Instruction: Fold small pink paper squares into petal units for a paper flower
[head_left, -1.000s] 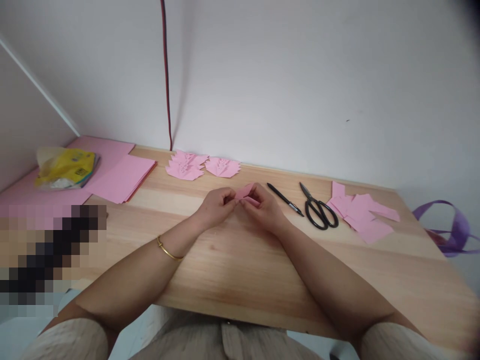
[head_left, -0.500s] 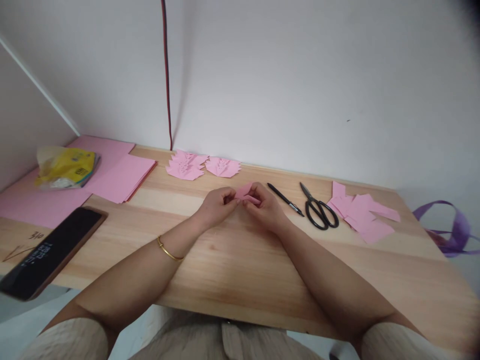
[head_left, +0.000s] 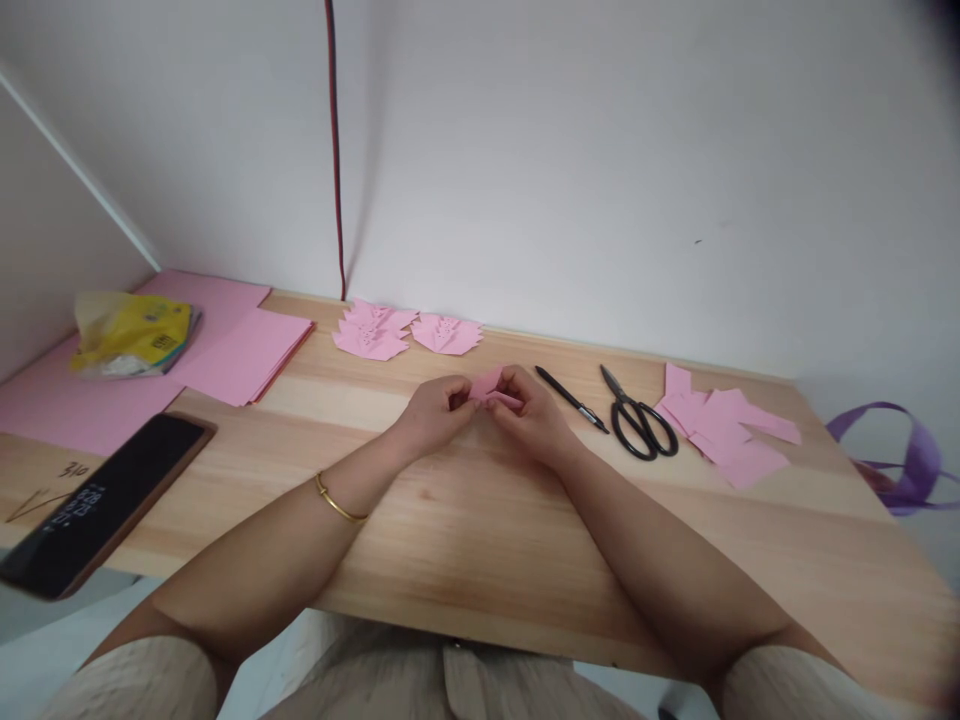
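Note:
A small folded piece of pink paper (head_left: 486,382) is pinched between my two hands above the middle of the wooden table. My left hand (head_left: 439,412) grips its left side with thumb and fingertips. On the right side, my right hand (head_left: 531,412) is closed on the same paper, with a folded flap showing between thumb and fingers. The fingers hide part of the paper. A black pen (head_left: 571,399) lies just right of my right hand, and black-handled scissors (head_left: 636,415) lie beyond it.
Pink paper cutouts with jagged edges (head_left: 448,333) lie by the wall. Pink scraps (head_left: 724,425) are at the right, near a purple ribbon (head_left: 919,455). Leftward are pink sheets (head_left: 238,355), a yellow packet (head_left: 154,335) and a phone (head_left: 112,500) on the wooden table (head_left: 465,540).

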